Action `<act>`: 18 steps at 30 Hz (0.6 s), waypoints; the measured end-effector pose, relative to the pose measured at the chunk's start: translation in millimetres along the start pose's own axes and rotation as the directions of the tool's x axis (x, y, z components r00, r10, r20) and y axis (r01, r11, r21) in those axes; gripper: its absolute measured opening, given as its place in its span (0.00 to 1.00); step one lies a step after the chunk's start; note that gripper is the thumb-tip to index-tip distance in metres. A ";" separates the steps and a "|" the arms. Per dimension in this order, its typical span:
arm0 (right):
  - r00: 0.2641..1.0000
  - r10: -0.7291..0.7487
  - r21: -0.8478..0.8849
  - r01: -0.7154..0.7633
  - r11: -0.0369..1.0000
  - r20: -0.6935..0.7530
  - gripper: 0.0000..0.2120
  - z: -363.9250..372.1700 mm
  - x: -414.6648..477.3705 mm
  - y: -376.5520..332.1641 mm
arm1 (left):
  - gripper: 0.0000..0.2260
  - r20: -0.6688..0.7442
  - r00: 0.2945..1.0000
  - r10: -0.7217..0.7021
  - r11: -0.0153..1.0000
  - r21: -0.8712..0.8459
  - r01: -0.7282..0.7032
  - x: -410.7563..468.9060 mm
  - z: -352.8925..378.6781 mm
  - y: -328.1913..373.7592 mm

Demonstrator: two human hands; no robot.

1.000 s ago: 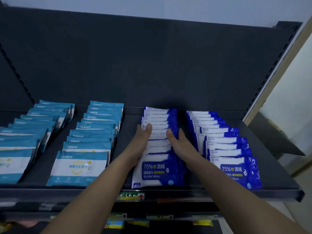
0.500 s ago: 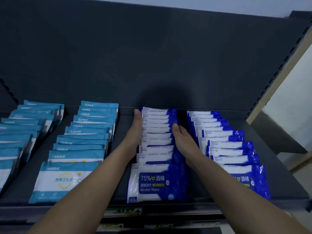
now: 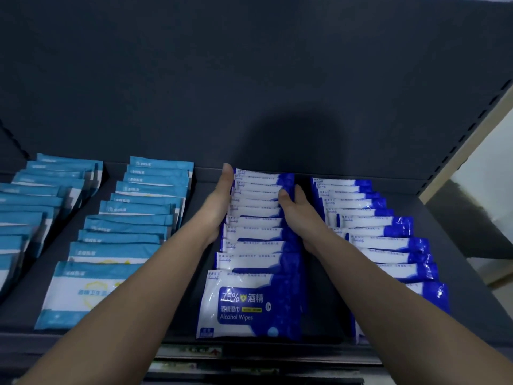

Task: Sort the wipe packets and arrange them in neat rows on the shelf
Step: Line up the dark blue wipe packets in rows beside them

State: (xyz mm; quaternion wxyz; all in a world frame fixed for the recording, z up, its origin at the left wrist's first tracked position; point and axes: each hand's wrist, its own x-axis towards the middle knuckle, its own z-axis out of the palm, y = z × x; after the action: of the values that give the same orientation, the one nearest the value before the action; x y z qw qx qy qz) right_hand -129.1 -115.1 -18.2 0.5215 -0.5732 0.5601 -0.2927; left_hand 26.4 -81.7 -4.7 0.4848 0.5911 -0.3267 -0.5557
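Four overlapping rows of wipe packets lie on the dark shelf (image 3: pixel 458 279). Dark blue and white alcohol wipe packets form a middle row (image 3: pixel 249 298) and a right row (image 3: pixel 388 240). Light blue packets make a row (image 3: pixel 133 218) left of centre and another row (image 3: pixel 36 195) at the far left. My left hand (image 3: pixel 219 201) lies flat, fingers straight, against the left side of the middle row near its back. My right hand (image 3: pixel 299 212) presses the right side of that same row, thumb on top of the packets. Neither hand lifts a packet.
The shelf's dark back panel (image 3: pixel 249 93) rises right behind the rows. A slotted upright (image 3: pixel 455 143) bounds the shelf on the right, with a pale wall beyond it. Price labels (image 3: pixel 191 351) line the front rail, and a lower shelf edge shows beneath.
Both hands have slid from the top of the middle row to its sides and farther toward the back. The view has moved closer and shifted right.
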 end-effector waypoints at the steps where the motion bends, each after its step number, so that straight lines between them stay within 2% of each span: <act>1: 1.000 -0.020 -0.027 0.020 0.999 -0.014 0.29 0.1 -1.6 1.5 | 0.24 -0.002 1.000 0.021 1.000 0.011 -0.021 -5.0 -1.3 -2.9; 3: 0.998 -0.060 -0.052 0.058 0.997 -0.031 0.31 3.0 -6.1 5.8 | 0.20 0.001 0.999 0.038 0.999 0.030 -0.038 -20.1 -3.4 -10.3; 5: 0.997 -0.070 -0.033 0.069 0.997 -0.044 0.31 5.5 -13.4 10.6 | 0.22 -0.005 1.000 0.028 1.000 -0.005 -0.028 -32.4 -6.6 -23.8; 6: 0.997 -0.061 -0.018 0.060 0.998 -0.051 0.32 5.3 -16.8 14.0 | 0.26 -0.016 1.000 0.024 1.000 -0.016 -0.024 -38.2 -9.2 -31.0; 9: 1.000 -0.007 0.057 0.009 0.998 -0.030 0.34 5.6 -32.1 26.3 | 0.46 -0.061 0.998 0.018 0.999 -0.039 -0.021 -48.9 -19.2 -57.2; 10: 1.000 0.006 0.075 -0.004 0.997 -0.026 0.35 7.3 -37.5 30.3 | 0.48 -0.073 0.997 0.033 0.998 -0.051 -0.037 -50.9 -19.2 -64.4; 14: 0.995 -0.055 0.070 0.060 0.996 -0.079 0.33 18.2 -53.5 40.2 | 0.42 -0.017 0.995 0.099 0.990 -0.097 -0.100 -55.5 -4.0 -70.6; 18: 0.975 -0.156 0.013 0.160 0.987 -0.157 0.29 20.4 -62.9 39.0 | 0.39 0.001 0.981 0.195 0.979 -0.066 -0.195 -59.7 3.1 -62.5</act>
State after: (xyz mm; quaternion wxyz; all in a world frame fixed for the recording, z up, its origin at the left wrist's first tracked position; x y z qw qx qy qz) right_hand -136.1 -43.3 -44.5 0.4589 -0.5846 0.5478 -0.3842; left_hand 3.7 -7.4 -42.6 0.5547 0.5381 -0.3665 -0.5181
